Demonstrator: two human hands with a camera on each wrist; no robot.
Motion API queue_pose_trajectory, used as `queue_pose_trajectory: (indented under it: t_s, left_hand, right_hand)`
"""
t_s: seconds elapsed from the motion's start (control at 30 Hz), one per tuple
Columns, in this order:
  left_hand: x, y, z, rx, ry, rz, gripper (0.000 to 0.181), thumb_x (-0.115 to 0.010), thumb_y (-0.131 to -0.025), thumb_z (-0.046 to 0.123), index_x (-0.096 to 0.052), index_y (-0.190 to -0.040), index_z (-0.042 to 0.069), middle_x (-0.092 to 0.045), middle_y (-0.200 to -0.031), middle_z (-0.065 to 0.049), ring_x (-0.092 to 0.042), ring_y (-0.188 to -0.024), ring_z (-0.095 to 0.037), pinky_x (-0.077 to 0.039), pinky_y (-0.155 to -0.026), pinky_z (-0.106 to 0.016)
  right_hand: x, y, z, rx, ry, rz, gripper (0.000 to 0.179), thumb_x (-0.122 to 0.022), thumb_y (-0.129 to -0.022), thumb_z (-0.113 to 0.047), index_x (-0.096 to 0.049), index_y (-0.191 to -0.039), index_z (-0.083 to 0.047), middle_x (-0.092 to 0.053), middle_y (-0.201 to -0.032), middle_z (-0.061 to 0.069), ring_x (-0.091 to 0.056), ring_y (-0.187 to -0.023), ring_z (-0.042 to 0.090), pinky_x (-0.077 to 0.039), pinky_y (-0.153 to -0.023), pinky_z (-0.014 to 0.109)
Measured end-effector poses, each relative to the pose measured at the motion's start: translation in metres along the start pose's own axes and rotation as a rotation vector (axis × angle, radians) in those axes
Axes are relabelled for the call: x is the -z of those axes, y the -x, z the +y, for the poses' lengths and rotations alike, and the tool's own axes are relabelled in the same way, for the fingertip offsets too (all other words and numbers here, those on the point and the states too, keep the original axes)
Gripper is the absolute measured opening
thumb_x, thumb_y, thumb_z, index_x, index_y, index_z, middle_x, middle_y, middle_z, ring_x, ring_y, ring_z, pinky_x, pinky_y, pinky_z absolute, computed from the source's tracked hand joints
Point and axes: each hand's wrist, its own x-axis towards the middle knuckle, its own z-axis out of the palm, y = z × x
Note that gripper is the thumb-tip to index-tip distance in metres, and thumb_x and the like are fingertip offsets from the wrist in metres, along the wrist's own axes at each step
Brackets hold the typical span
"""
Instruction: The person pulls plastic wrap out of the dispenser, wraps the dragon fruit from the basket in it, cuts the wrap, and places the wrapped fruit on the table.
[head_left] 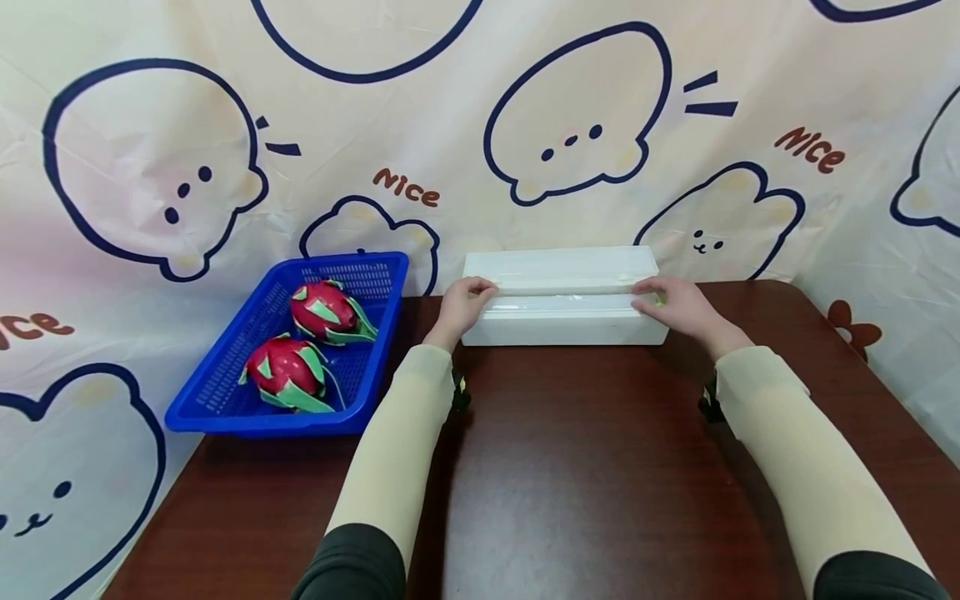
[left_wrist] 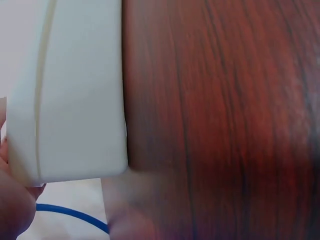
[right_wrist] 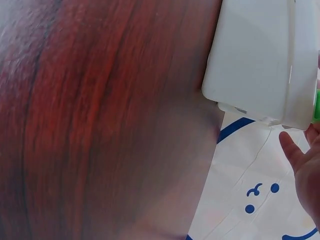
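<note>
A long white box that looks like a cling film dispenser (head_left: 570,329) lies across the far side of the table, a raised lid (head_left: 562,265) along its back. My left hand (head_left: 460,310) pinches at its left end, thumb and forefinger close together at the lid seam; in the left wrist view the left hand (left_wrist: 15,207) shows only partly, behind the box end. My right hand (head_left: 678,307) grips at the right end, forefinger and thumb slightly apart. A small green piece (right_wrist: 317,106) shows by the right fingers in the right wrist view.
A blue plastic basket (head_left: 225,429) stands left of the box, holding two red dragon fruits (head_left: 281,367) with green scales. Behind the dark wooden table (head_left: 570,467) hangs a pale curtain (head_left: 450,125) with cartoon outlines, close behind the box.
</note>
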Motion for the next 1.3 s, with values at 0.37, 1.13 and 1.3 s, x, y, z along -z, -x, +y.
queue_pose_trajectory:
  t_s: [0.37, 1.13, 1.3]
  left_hand:
    - [0.001, 0.0, 0.0, 0.037, 0.062, 0.018, 0.018, -0.064, -0.096, 0.022, -0.072, -0.104, 0.008, -0.067, -0.105, -0.006, -0.056, -0.102, -0.021, -0.043, -0.094, -0.038]
    - [0.014, 0.001, 0.015, -0.03, 0.194, 0.059, 0.019, -0.059, -0.098, 0.021, -0.068, -0.101, 0.004, -0.069, -0.099, -0.009, -0.058, -0.099, -0.02, -0.044, -0.089, -0.035]
    - [0.018, 0.0, 0.025, -0.063, 0.19, 0.069, 0.02, -0.058, -0.099, 0.022, -0.068, -0.1, 0.005, -0.07, -0.099, -0.007, -0.059, -0.097, -0.019, -0.044, -0.086, -0.033]
  right_hand:
    - [-0.002, -0.002, -0.004, -0.085, -0.1, 0.1, 0.047, -0.057, -0.099, -0.036, -0.064, -0.122, 0.005, -0.053, -0.13, 0.028, -0.045, -0.121, 0.041, -0.034, -0.1, 0.057]
    - [0.013, -0.006, -0.026, -0.115, -0.198, 0.163, 0.047, -0.056, -0.099, -0.038, -0.066, -0.121, 0.001, -0.057, -0.13, 0.023, -0.049, -0.12, 0.036, -0.039, -0.097, 0.052]
    - [0.022, -0.006, -0.028, -0.111, -0.2, 0.19, 0.045, -0.057, -0.098, -0.038, -0.067, -0.12, 0.001, -0.06, -0.124, 0.022, -0.051, -0.108, 0.031, -0.041, -0.089, 0.047]
